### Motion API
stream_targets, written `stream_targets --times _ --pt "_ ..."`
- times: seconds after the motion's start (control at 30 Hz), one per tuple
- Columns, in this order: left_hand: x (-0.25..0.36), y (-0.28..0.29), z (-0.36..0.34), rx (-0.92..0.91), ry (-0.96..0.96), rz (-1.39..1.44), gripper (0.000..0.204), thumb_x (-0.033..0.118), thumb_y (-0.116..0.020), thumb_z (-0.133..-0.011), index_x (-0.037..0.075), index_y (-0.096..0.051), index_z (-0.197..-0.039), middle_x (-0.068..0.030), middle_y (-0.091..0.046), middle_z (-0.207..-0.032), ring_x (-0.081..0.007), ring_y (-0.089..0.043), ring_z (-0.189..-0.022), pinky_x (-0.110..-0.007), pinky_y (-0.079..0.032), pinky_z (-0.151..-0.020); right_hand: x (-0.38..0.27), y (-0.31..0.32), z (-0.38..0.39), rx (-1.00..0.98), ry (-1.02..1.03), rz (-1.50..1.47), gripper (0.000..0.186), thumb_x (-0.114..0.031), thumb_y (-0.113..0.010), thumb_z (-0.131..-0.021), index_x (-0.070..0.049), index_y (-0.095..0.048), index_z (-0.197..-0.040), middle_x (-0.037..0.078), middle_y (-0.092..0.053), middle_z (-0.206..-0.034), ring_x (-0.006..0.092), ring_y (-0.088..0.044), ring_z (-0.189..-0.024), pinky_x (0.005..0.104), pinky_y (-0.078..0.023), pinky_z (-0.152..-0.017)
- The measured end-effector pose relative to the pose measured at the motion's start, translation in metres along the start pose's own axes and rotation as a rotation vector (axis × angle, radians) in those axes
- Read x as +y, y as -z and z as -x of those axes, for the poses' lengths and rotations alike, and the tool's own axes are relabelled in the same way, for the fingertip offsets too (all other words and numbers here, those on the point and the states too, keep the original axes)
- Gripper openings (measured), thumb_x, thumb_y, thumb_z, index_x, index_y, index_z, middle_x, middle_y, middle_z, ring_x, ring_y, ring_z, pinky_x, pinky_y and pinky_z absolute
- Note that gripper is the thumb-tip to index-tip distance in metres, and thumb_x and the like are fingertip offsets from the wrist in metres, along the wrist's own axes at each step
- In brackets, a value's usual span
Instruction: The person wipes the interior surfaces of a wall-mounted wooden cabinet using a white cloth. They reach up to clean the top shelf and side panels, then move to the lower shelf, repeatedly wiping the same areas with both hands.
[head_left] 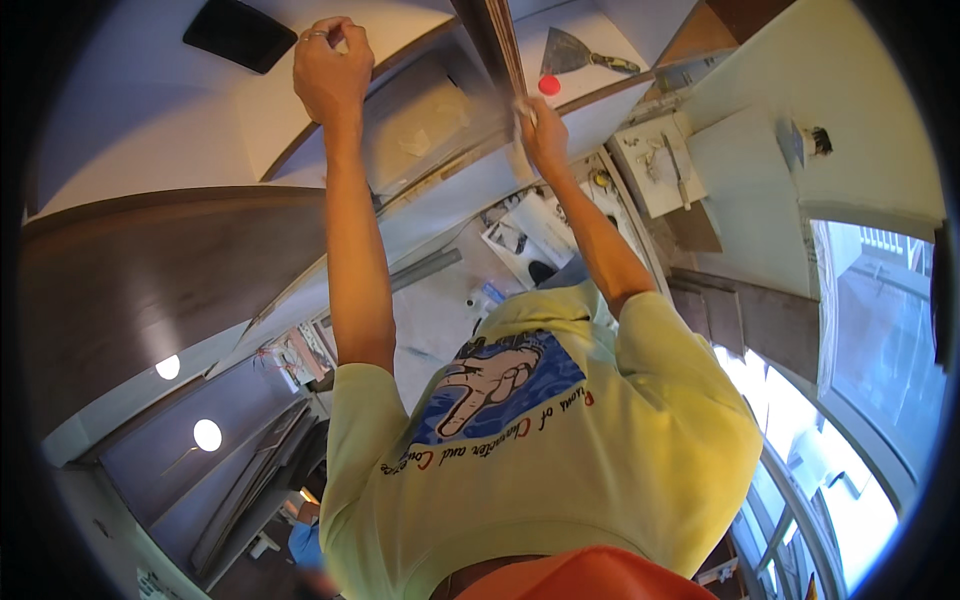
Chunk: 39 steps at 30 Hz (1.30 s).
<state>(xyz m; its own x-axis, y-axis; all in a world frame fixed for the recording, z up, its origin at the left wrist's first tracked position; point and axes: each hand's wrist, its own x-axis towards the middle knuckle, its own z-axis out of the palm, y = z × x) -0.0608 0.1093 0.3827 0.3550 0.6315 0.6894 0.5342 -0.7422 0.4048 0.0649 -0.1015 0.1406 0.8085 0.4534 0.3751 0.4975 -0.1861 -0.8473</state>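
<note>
My left hand [334,68] is raised over the pale cabinet shelf at the upper left. Its fingers are curled together, with a ring on one; what they hold, if anything, is hidden. Close by on the shelf lies a black phone-like slab [240,35]. My right hand [546,138] is closed at the near end of a narrow brown wooden panel [500,45], seen edge-on. A pale blur shows by those fingers. To the right of the panel, a putty knife [572,52] with a wide blade lies on a white shelf beside a round red object [549,85].
Between my arms is an open compartment with a dusty brownish bottom [420,115]. Below, a cluttered floor [430,300] shows. A small white surface [660,165] holding tools stands right. Windows [870,320] line the right side. At lower left, part of a person in blue [304,540] shows.
</note>
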Motion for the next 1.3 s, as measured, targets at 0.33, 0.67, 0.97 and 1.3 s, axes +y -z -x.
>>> stream_targets --times 0.33,0.67,0.97,1.3 --pt "0.005 -0.001 0.002 -0.017 0.058 -0.026 0.025 0.032 -0.066 -0.090 0.012 -0.078 -0.098 -0.0083 -0.076 -0.101 -0.0271 -0.074 -0.095 -0.041 -0.056 -0.085 0.005 0.003 0.006 0.071 0.053 -0.066 0.029 -0.024 -0.066 -0.097 -0.012 -0.068 -0.123 0.018 -0.074 -0.109 0.0383 -0.071 -0.099 0.0470 -0.054 -0.083" --pt "-0.001 -0.008 -0.007 0.018 -0.013 -0.020 0.028 0.033 -0.066 -0.090 0.009 -0.078 -0.099 -0.0093 -0.077 -0.100 -0.0277 -0.075 -0.094 -0.040 -0.056 -0.083 -0.005 -0.001 0.003 0.120 -0.047 -0.164 0.025 -0.017 -0.064 -0.096 -0.009 -0.072 -0.118 0.015 -0.073 -0.115 0.0365 -0.069 -0.106 0.0420 -0.054 -0.090" --pt "0.003 -0.004 0.002 0.050 0.005 -0.024 0.019 0.026 -0.067 -0.087 0.011 -0.077 -0.094 -0.0065 -0.076 -0.095 -0.0269 -0.073 -0.091 -0.041 -0.056 -0.083 -0.014 0.007 0.007 0.038 -0.078 -0.131 0.024 -0.013 -0.064 -0.096 -0.008 -0.072 -0.118 0.017 -0.074 -0.112 0.0368 -0.069 -0.106 0.0405 -0.054 -0.090" --pt "0.004 -0.004 -0.004 0.066 -0.023 -0.058 0.020 0.027 -0.066 -0.088 0.011 -0.077 -0.093 -0.0065 -0.076 -0.096 -0.0271 -0.072 -0.094 -0.041 -0.055 -0.083 0.039 -0.020 0.031 0.063 -0.560 -0.117 0.026 -0.020 -0.066 -0.097 -0.002 -0.069 -0.116 0.021 -0.074 -0.104 0.0337 -0.071 -0.097 0.0415 -0.053 -0.086"
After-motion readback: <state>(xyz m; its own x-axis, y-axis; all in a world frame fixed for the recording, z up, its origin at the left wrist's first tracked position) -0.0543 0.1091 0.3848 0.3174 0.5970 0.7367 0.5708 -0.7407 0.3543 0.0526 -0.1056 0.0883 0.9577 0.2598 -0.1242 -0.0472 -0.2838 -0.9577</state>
